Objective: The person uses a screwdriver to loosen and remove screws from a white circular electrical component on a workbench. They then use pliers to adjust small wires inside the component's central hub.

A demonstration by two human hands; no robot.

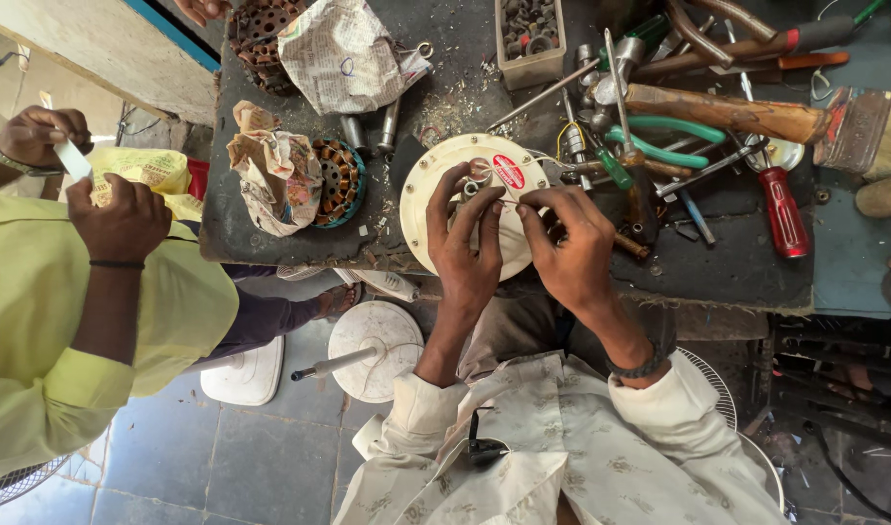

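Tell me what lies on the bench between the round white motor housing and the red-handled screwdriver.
In the head view, between the white motor housing and the red-handled screwdriver lie green-handled pliers, a small green-handled screwdriver and loose metal rods.

A round cream fan motor housing [436, 185] with a red label lies flat at the workbench's near edge.

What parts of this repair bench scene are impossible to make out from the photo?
Head view, the only one:
- The middle of the round white motor cover lies under the left hand and right hand; what the fingertips pinch is too small to tell.
- The copper winding is half hidden by crumpled newspaper.
- The box of small metal parts is cut off by the top edge.
- The co-worker's slip of paper is too small to read.
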